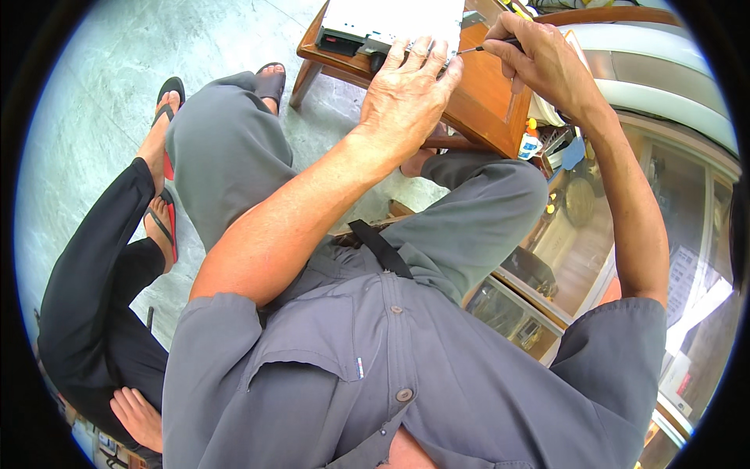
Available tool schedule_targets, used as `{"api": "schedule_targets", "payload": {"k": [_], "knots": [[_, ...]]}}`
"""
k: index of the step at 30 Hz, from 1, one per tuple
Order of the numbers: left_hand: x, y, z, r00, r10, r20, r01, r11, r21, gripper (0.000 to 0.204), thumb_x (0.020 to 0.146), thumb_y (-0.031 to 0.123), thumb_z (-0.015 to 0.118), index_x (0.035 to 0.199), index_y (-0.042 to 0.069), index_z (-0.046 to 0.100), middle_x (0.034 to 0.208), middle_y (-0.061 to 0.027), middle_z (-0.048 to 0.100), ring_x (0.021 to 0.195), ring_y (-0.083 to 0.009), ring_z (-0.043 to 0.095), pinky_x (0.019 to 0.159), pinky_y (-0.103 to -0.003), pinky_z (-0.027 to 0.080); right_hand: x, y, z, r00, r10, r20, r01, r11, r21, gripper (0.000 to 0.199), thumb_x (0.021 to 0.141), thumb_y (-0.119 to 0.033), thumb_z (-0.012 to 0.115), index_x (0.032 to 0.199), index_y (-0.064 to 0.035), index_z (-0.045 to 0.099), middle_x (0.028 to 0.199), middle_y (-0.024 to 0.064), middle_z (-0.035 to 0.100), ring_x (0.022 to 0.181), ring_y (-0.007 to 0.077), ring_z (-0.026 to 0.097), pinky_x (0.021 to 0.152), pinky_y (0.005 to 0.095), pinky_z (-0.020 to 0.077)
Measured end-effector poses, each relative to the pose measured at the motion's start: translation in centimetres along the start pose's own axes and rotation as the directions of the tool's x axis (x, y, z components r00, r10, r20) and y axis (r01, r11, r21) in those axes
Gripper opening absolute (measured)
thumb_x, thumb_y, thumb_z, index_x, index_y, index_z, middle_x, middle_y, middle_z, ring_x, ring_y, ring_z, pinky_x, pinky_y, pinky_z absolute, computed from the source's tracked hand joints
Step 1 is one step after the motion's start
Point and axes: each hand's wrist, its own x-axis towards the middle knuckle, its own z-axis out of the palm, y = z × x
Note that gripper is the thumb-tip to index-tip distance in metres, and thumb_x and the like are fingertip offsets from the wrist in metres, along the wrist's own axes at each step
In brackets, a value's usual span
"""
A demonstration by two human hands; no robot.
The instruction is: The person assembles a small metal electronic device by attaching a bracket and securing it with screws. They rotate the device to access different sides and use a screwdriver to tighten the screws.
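While left hand [408, 94] lay flat, fingers spread, on grey metal device [391, 23] atop wooden stool [476, 102], I saw right hand [539, 59] pinching thin screwdriver [488, 47], tip just beside left fingertips at device edge.

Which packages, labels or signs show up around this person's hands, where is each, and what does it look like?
Device label: a white sheet covering the top of the flat device on the wooden table, under the left hand.
Small bottle: below the table's right corner, white with a blue label.
Paper sheet: behind the glass counter at far right, pale, rectangular.
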Motion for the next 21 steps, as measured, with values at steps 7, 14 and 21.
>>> {"api": "schedule_targets", "payload": {"k": [7,14,21], "knots": [[0.1,-0.2,0.0,1.000,0.014,0.007,-0.014,1.000,-0.006,0.055,0.086,0.010,0.065,0.140,0.007,0.058,0.147,-0.0187,0.053,0.141,-0.0356,0.047,0.120,-0.052,0.033,0.4,-0.3,0.6,0.941,0.337,-0.013,-0.331,0.932,0.149,0.030,0.104,-0.026,0.061,0.091,0.0009,0.063,0.053,0.0044,0.057,0.041,0.0127,0.060,0.046,0.0289,0.0472],[0.0,-0.3,0.5,0.999,0.013,-0.037,-0.013,1.000,-0.007,0.053,0.087,0.011,0.064,0.139,0.008,0.060,0.146,-0.0189,0.055,0.139,-0.0349,0.049,0.120,-0.051,0.034,-0.1,-0.7,0.7,0.994,0.088,-0.058,-0.081,0.990,0.119,0.023,0.102,-0.019,0.061,0.116,-0.0012,0.056,0.080,0.0094,0.064,0.059,0.0152,0.066,0.059,0.0295,0.0534],[-0.2,-0.9,0.0,0.997,0.052,-0.054,-0.055,0.997,-0.055,0.048,0.086,0.013,0.068,0.134,0.007,0.064,0.142,-0.0188,0.058,0.137,-0.0352,0.051,0.118,-0.050,0.037,0.0,0.5,1.3,0.986,-0.071,-0.149,0.069,0.997,-0.018,0.021,0.103,-0.022,0.063,0.108,-0.0038,0.055,0.082,0.0090,0.066,0.065,0.0154,0.067,0.062,0.0335,0.0536]]}}
